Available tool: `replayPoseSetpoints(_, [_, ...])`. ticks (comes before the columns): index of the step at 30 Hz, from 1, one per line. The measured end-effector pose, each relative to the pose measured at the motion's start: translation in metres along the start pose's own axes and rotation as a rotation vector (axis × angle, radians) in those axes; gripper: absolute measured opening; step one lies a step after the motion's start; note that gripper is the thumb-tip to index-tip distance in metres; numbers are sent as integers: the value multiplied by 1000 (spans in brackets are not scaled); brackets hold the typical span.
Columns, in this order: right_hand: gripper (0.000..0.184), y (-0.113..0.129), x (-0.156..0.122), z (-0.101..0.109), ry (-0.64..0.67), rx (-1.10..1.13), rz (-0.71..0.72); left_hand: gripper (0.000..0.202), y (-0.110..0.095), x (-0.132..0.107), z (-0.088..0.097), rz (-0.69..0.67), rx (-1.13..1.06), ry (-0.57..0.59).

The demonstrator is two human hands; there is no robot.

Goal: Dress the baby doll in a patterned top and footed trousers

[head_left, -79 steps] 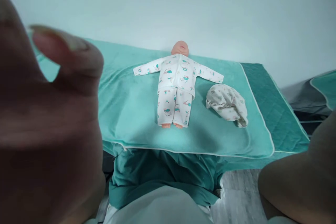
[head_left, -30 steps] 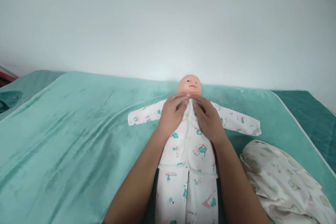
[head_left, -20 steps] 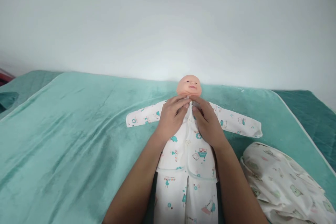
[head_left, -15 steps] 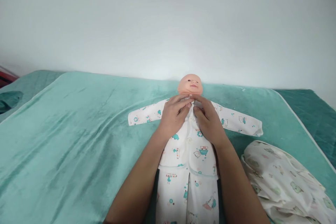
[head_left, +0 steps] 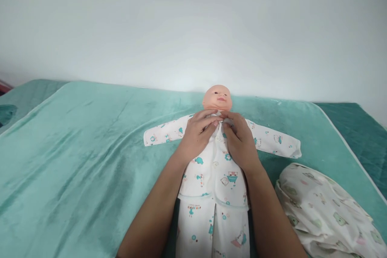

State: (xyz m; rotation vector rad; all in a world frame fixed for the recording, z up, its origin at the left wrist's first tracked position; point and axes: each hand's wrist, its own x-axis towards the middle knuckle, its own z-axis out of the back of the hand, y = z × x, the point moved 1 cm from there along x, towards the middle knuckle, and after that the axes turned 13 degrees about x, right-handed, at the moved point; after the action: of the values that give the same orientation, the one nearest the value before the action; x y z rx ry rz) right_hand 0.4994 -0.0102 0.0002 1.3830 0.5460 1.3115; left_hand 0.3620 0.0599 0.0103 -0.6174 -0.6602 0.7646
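A baby doll point(head_left: 217, 97) lies on its back on a teal blanket point(head_left: 78, 149), arms spread, dressed in a white printed shirt point(head_left: 215, 165) and matching trousers point(head_left: 211, 227). My left hand point(head_left: 196, 135) and my right hand point(head_left: 238, 139) rest on the doll's upper chest just under its chin. The fingertips of both hands are pinched together on the shirt's front opening at the collar. Both forearms run down along the doll's body to the bottom edge.
A crumpled cream printed cloth point(head_left: 323, 213) lies on the blanket at the lower right. A darker teal quilted cover point(head_left: 359, 137) shows at the right edge. A plain pale wall point(head_left: 193, 28) rises right behind the doll's head.
Earlier my hands were close to the camera and away from the doll; they have since come onto its chest. Over the last second they stay at the collar with only slight finger shifts.
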Motion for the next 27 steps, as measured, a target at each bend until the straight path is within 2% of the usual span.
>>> replayPoseSetpoints(9, [24,1,0,1,-61,27,-36,16,6,0,-7,83,-158,-116])
replayPoseSetpoints(16, [23,0,1,0,-129,27,-101,18,4,0,-7,64,-143,-109])
replayPoseSetpoints(21, [19,1,1,-1,-132,52,-37,21,4,0,-7,64,-119,-113])
replayPoseSetpoints(27, [18,5,1,-2,-198,-7,-6,23,2,0,-5,62,-49,-93])
